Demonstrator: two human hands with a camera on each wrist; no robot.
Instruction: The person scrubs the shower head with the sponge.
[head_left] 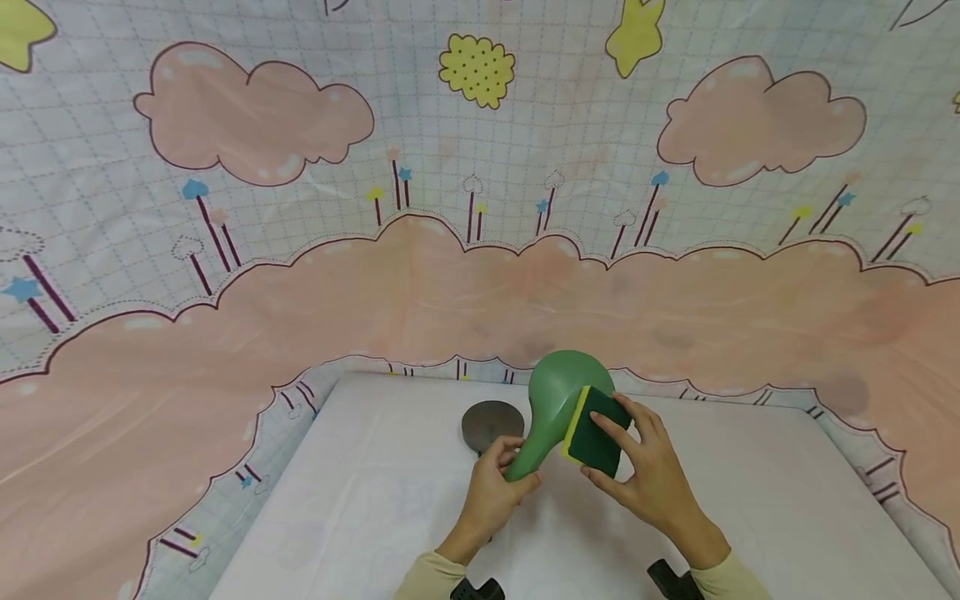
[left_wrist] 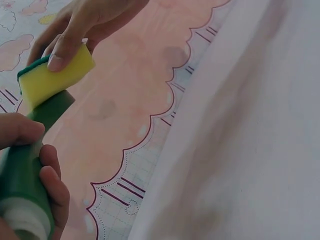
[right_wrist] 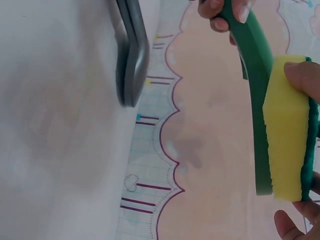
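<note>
A green utensil with a wide rounded head (head_left: 558, 387) is held up above the white table. My left hand (head_left: 495, 492) grips its handle; in the left wrist view the left fingers (left_wrist: 55, 175) curl round the green handle (left_wrist: 25, 170). My right hand (head_left: 656, 467) holds a sponge (head_left: 597, 429), dark green on one side and yellow on the other, between thumb and fingers. In the right wrist view the sponge's yellow side (right_wrist: 287, 130) lies against the green head (right_wrist: 260, 115).
A grey round-headed utensil (head_left: 491, 423) lies on the white table (head_left: 337, 500) behind my left hand; it shows as a grey shape (right_wrist: 134, 60) in the right wrist view. A patterned pink and white cloth (head_left: 450, 308) spreads behind and around the table.
</note>
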